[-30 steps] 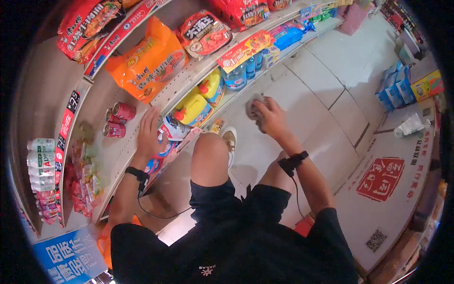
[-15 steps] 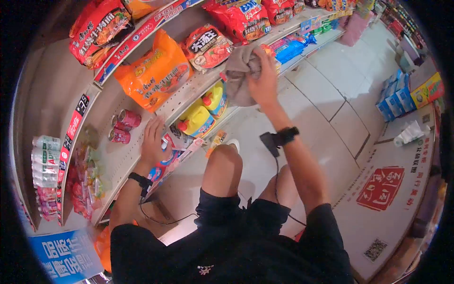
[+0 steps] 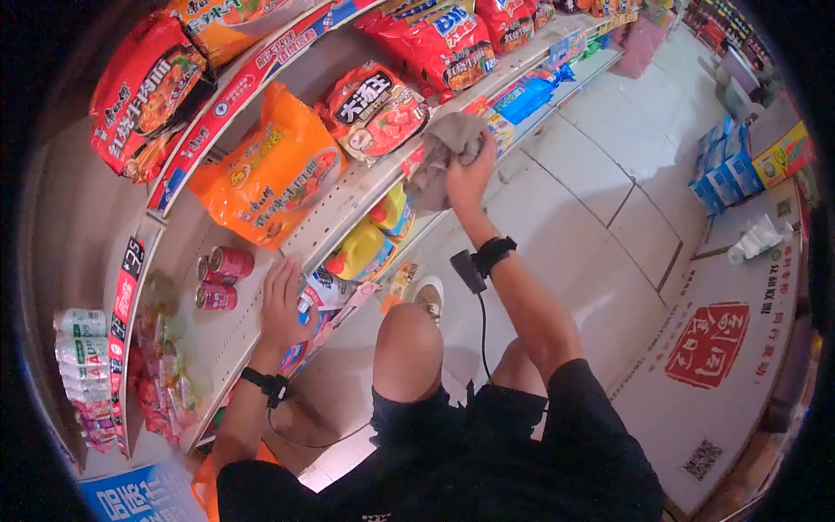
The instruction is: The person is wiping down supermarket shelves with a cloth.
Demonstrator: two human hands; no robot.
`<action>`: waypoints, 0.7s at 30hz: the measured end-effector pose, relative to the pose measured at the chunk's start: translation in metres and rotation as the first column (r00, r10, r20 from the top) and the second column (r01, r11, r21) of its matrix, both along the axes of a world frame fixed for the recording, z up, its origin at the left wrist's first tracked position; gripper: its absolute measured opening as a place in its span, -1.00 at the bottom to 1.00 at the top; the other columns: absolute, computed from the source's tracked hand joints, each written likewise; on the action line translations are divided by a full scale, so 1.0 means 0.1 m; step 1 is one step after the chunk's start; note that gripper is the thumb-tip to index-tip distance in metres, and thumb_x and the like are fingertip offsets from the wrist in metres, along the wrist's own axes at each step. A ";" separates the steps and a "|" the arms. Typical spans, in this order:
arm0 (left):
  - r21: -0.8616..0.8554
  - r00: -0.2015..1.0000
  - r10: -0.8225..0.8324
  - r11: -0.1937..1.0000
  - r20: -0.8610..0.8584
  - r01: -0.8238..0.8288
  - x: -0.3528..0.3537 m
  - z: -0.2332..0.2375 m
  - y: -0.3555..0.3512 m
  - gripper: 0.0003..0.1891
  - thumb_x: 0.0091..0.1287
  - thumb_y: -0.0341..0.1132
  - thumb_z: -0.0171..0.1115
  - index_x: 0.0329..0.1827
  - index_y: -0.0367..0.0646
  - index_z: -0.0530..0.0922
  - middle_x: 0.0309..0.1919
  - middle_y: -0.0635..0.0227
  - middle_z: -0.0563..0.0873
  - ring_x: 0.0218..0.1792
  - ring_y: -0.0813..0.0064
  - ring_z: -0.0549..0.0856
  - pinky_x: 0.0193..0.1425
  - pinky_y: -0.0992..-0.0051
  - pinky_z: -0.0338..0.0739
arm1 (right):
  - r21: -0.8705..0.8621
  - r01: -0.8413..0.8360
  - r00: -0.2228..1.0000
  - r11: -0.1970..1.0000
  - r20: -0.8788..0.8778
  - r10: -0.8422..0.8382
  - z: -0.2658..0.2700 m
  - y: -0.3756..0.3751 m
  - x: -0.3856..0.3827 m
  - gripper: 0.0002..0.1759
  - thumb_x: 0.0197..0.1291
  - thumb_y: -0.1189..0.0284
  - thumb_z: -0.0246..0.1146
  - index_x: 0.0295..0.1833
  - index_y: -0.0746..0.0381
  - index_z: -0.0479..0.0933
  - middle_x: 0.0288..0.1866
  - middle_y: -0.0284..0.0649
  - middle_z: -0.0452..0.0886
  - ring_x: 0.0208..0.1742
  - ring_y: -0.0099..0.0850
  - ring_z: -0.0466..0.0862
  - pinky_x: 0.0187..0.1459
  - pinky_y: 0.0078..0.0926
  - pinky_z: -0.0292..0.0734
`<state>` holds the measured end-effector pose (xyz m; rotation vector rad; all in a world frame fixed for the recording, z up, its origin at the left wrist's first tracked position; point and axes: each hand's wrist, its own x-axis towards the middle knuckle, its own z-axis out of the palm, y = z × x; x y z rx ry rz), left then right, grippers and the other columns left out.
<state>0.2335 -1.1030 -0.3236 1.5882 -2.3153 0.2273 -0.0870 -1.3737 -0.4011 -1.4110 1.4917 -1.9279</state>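
A crumpled grey cloth point(image 3: 435, 165) is gripped in my right hand point(image 3: 471, 174), at the front edge of the shelf beside a red noodle pack point(image 3: 372, 111). My left hand point(image 3: 283, 306) rests on the shelf's front edge, fingers spread and holding nothing. To its left stand red cans point(image 3: 228, 264) on the perforated shelf point(image 3: 196, 326). An orange noodle pack point(image 3: 270, 170) lies above that hand. Yellow bottles point(image 3: 361, 248) sit on the level below, between my hands.
More noodle packs point(image 3: 448, 43) line the upper shelf. Wrapped bottles point(image 3: 83, 352) stand at far left. Blue boxes point(image 3: 724, 165) are at the right, near a white counter point(image 3: 661, 418) with a red stamp design. Tiled floor point(image 3: 583, 183) lies beyond my knees.
The view has shifted slightly, and the shelf goods appear larger. My right hand, with the cloth, sits slightly lower and further left in view. The left hand stays on the shelf edge.
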 end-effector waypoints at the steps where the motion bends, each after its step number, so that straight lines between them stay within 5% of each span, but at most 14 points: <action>1: -0.002 1.000 -0.002 1.000 -0.004 0.002 0.01 -0.01 -0.01 -0.17 0.19 -0.28 0.34 0.58 -0.38 0.36 0.53 -0.13 0.46 0.55 -0.22 0.42 0.68 -0.12 0.26 | -0.002 0.002 1.000 1.000 -0.004 -0.002 0.01 -0.09 -0.06 -0.23 0.16 0.60 0.41 0.51 0.35 0.36 0.40 0.11 0.51 0.45 0.08 0.50 0.50 -0.07 0.37; 3: 0.001 1.000 0.016 1.000 0.019 -0.016 0.03 -0.04 0.02 -0.17 0.20 -0.26 0.33 0.59 -0.39 0.35 0.52 -0.14 0.47 0.54 -0.22 0.42 0.68 -0.13 0.26 | -0.022 -0.063 0.995 0.998 -0.080 0.061 -0.02 -0.19 -0.20 -0.21 0.01 0.68 0.30 0.47 0.41 0.40 0.37 0.18 0.51 0.47 0.14 0.47 0.56 -0.04 0.31; 9: -0.009 0.999 0.025 1.000 0.036 -0.024 0.07 -0.08 0.04 -0.20 0.23 -0.25 0.33 0.57 -0.40 0.38 0.51 -0.14 0.48 0.53 -0.19 0.45 0.67 -0.14 0.28 | 0.000 -0.166 0.986 0.986 0.018 0.166 -0.06 -0.19 -0.41 -0.33 0.15 0.59 0.40 0.43 0.43 0.52 0.36 0.11 0.65 0.41 -0.02 0.62 0.50 -0.13 0.43; 15: -0.036 1.000 -0.017 0.999 0.003 0.017 0.01 -0.01 -0.02 -0.23 0.25 -0.26 0.35 0.54 -0.41 0.40 0.50 -0.15 0.50 0.51 -0.19 0.48 0.65 -0.14 0.31 | 0.091 -0.306 0.920 0.948 0.286 0.269 0.19 0.06 -0.73 -0.44 0.26 0.55 0.42 0.38 0.44 0.58 0.24 -0.08 0.74 0.26 -0.29 0.71 0.33 -0.37 0.57; 17: -0.031 1.000 -0.003 1.000 0.009 0.003 0.03 -0.03 -0.01 -0.23 0.24 -0.26 0.36 0.53 -0.41 0.41 0.50 -0.15 0.50 0.51 -0.18 0.49 0.65 -0.13 0.32 | 0.027 -0.448 0.780 0.894 0.500 0.376 0.21 0.13 -0.92 -0.47 0.28 0.55 0.38 0.36 0.43 0.59 0.20 -0.10 0.74 0.21 -0.31 0.72 0.29 -0.38 0.59; 21: -0.031 1.000 0.009 0.999 0.009 -0.009 0.03 -0.06 -0.01 -0.24 0.22 -0.26 0.36 0.51 -0.41 0.42 0.49 -0.15 0.50 0.51 -0.18 0.49 0.65 -0.13 0.33 | 0.019 -0.374 0.834 0.927 0.445 0.327 0.26 0.15 -1.19 -0.49 0.29 0.53 0.38 0.34 0.42 0.59 0.20 -0.08 0.74 0.16 -0.32 0.73 0.25 -0.39 0.61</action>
